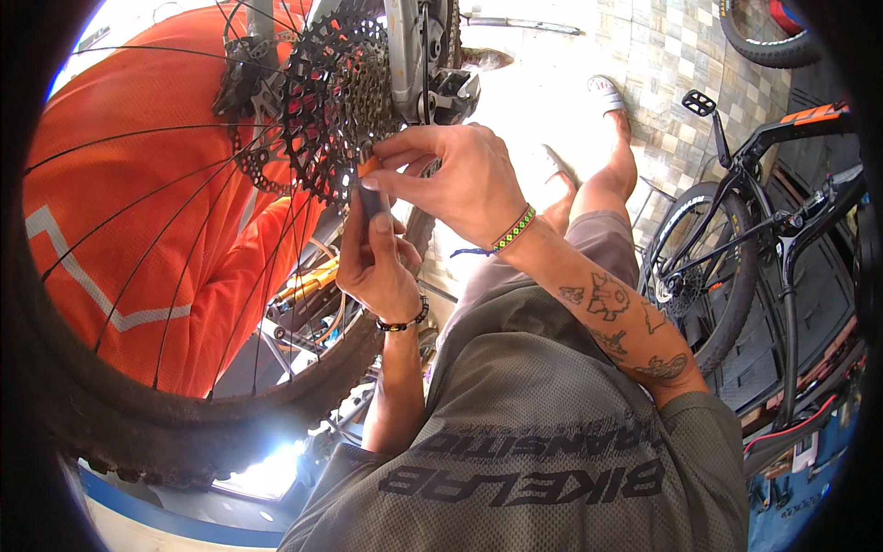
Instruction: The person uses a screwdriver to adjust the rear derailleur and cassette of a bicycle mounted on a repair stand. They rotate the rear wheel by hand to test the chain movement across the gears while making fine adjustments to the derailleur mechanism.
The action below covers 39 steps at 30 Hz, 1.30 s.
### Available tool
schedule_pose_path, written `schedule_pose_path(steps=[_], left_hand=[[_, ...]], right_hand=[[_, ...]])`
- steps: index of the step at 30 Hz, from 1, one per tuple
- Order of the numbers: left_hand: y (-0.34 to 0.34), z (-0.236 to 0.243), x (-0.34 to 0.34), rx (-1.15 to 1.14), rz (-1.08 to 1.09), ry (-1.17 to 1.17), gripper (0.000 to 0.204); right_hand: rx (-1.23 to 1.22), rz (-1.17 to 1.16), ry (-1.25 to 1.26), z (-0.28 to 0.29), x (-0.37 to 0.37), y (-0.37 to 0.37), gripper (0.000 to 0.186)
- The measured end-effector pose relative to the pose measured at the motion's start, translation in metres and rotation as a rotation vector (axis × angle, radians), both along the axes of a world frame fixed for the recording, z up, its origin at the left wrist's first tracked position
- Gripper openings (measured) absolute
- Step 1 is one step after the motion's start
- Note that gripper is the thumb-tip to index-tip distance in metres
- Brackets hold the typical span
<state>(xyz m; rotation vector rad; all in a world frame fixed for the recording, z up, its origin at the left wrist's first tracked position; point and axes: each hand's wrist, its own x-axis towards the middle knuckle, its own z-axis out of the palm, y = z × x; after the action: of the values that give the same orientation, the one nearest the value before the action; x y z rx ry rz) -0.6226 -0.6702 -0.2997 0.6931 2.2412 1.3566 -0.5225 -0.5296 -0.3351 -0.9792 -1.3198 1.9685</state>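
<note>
A black bicycle (789, 245) with orange frame markings is observed at right, a partial wheel (777, 57) above, patterned floor tiles (662, 55) alongside.

Left fingers (382, 241), right fingers (405, 143) on a blue-orange object (375, 201) — bicycle cassette (368, 92) just beside

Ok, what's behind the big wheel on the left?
Through the wheel you can see an orange garment with a pale angled stripe, plus some bike parts. Whatever lies directly behind the cassette and the tyre is covered.
</note>
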Motion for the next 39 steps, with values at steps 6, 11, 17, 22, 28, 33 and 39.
schedule_pose_path(steps=[6,11,17,22,28,33,39], left_hand=[[0.001,-0.001,0.002,0.035,-0.007,-0.01,0.043],[0.007,0.0,0.004,-0.015,0.014,0.033,0.046],[0.01,0.001,0.006,0.008,0.047,-0.026,0.042],[0.012,0.001,0.008,0.031,0.053,-0.031,0.041],[0.017,0.008,0.008,0.009,0.035,0.001,0.042],[0.01,0.017,0.013,-0.003,0.055,0.008,0.042],[0.01,0.026,0.014,-0.064,0.033,0.025,0.042]], right_hand=[[0.001,-0.014,0.013,-0.001,0.001,-0.001,0.028],[-0.017,-0.001,0.016,0.0,0.001,0.0,0.029],[-0.026,-0.098,0.028,0.0,-0.003,-0.002,0.027],[-0.046,-0.114,0.049,0.0,-0.003,-0.003,0.027],[-0.106,-0.146,0.121,0.0,-0.006,-0.004,0.027],[-0.09,-0.142,0.155,-0.003,-0.006,-0.009,0.027],[-0.103,0.009,0.076,0.005,0.002,0.0,0.029]])
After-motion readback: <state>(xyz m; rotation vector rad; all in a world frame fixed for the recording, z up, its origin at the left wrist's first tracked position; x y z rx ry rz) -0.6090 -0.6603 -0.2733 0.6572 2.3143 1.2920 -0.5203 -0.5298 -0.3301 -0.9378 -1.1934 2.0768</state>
